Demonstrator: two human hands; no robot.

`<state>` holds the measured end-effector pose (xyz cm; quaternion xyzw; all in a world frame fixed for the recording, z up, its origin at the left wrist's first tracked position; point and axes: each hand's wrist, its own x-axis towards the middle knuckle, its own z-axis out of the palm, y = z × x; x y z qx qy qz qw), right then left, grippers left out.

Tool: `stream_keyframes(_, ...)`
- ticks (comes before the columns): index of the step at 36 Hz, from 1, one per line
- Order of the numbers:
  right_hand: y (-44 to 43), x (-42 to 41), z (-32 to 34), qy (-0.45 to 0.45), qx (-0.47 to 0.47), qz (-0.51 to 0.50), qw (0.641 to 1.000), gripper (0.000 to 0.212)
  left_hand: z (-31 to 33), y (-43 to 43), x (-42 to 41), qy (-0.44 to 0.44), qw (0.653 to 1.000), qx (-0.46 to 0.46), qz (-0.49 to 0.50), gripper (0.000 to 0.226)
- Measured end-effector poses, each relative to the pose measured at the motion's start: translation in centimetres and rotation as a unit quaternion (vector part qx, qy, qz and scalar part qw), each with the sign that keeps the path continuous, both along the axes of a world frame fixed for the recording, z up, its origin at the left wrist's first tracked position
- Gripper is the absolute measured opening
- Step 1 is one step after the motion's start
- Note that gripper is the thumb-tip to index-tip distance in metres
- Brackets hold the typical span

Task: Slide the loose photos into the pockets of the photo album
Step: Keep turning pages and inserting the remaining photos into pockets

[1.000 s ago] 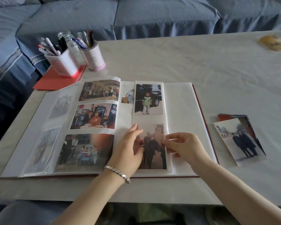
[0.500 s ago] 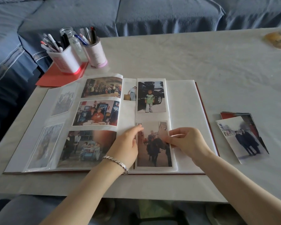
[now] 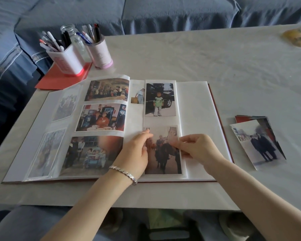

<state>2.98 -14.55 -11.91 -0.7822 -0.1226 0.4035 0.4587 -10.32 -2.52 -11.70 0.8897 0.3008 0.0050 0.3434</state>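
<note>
The photo [image 3: 163, 153] sits in the lower pocket [image 3: 184, 164] of the album [image 3: 195, 105], on the right page below a filled pocket and almost square. The right hand [image 3: 196, 148] pinches its right edge between thumb and fingertips, probably to nudge it fully home, though I cannot tell whether print or film is gripped. The left hand [image 3: 137, 150] rests loose-fingered on the pocket's left edge, seemingly steadying the page against that push, while the pile [image 3: 257, 145] of loose photos lies on the table [image 3: 181, 58] right of the album, handy to the right hand.
</note>
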Motion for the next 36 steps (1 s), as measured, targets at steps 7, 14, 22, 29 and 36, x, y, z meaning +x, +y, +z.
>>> stream_keyframes(7, -1.0, 1.4, 0.1, 0.206, 0.081, -0.016, 0.975, 0.021, 0.2, -1.5, -1.8, -0.080, 0.995, 0.010, 0.055, 0.048)
stream_keyframes(14, -1.3, 1.9, -0.1, 0.211, 0.093, 0.032, 0.972, 0.024, 1.1, -1.5, -1.8, -0.143, 0.948, -0.167, 0.229, 0.038)
stream_keyframes(22, -1.2, 1.0, -0.2, 0.079, 0.046, 0.014, 0.996, 0.016, 1.0, -1.3, -1.4, -0.106, 0.956, -0.135, 0.237, 0.045)
stream_keyframes(29, -1.4, 0.9, 0.0, 0.056, 0.041, 0.010, 0.998, 0.014, 0.5, -1.5, -2.0, -0.106, 0.968, -0.095, 0.207, 0.032)
stream_keyframes(36, -1.4, 0.9, 0.2, 0.053, 0.037, 0.012, 0.998, 0.012, 0.2, -1.5, -1.8, -0.115, 0.964, -0.092, 0.219, 0.028)
